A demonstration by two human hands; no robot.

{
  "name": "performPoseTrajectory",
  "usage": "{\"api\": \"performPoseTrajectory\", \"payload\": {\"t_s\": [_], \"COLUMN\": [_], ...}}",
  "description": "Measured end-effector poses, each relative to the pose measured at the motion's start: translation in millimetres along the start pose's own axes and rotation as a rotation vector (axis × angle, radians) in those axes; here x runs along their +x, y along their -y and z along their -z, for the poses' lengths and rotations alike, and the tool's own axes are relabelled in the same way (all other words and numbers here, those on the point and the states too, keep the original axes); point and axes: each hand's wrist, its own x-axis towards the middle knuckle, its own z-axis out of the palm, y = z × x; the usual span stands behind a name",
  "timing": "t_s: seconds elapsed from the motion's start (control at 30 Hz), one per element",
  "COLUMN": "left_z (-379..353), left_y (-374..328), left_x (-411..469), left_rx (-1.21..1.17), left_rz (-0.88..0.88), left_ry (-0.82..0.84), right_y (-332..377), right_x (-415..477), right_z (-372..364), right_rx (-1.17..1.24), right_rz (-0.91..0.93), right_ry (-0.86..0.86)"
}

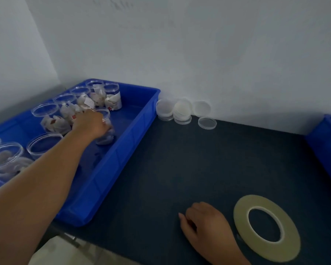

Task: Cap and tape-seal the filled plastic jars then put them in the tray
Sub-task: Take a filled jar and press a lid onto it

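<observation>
**White wall, dark table, one jar in hand**

White wall (199, 44) stands behind a dark table (180, 159). On the left side of the table sits a big blue tray (122, 150).

The left hand (90, 123) reaches into the tray. Its fingers are curled round a jar (106, 138) that stands upright on the tray floor. I think this is the step where a jar goes in or comes out of the tray. I cannot tell which. I also cannot tell if this jar has a lid on.

The right hand (204, 224) rests on the table near the front. Its fingers are loosely bent and hold nothing. The tape (266, 251) lies flat just beside it.

If the jar needs sealing, the next move calls for a lid and then the tape. The lids (182, 111) are stacked by the wall, well apart from both hands.

More jars (112, 96) stand in rows along the far and left sides of the tray. They hold white paper packets with bits of red. The near right part of the tray floor is bare. An other tray (325, 142) peeks in at the right edge. I cannot see what is in it.
</observation>
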Motion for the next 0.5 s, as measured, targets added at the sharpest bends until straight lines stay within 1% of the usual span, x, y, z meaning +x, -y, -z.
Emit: {"api": "performPoseTrajectory", "payload": {"t_s": [0.07, 0.13, 0.23, 0.3, 0.33, 0.37, 0.43, 0.5], "left_z": [8.6, 31.0, 77.3, 105.2, 115.6, 121.9, 123.2, 111.9], "left_y": [-1.0, -3.1, -20.7, -42.6, -55.6, -69.1, -96.2, -124.1], "left_x": [-6.4, -14.8, -40.4, -69.3, -87.7, -107.1, -147.2, -184.4], "left_rx": [-0.1, -0.154, -0.248, -0.369, -0.429, -0.464, -0.453, -0.443], "left_rz": [-0.013, -0.095, -0.31, -0.467, -0.536, -0.603, -0.733, -0.842], "left_ry": [-0.053, -0.187, -0.421, -0.489, -0.466, -0.41, -0.259, -0.109], "right_y": [0.9, 1.8, 5.2, 8.8, 11.3, 14.7, 19.9, 23.8], "right_x": [0.6, 0.8, 2.2, 4.4, 5.5, 8.4, 14.5, 23.3], "right_z": [1.9, 3.1, 8.1, 15.8, 20.7, 26.8, 38.3, 51.1], "right_rx": [0.011, 0.027, 0.094, 0.176, 0.217, 0.255, 0.365, 0.522], "right_rz": [-0.007, -0.024, -0.071, -0.123, -0.157, -0.212, -0.333, -0.432], "right_ry": [0.011, 0.012, -0.009, -0.057, -0.089, -0.12, -0.169, -0.169]}}
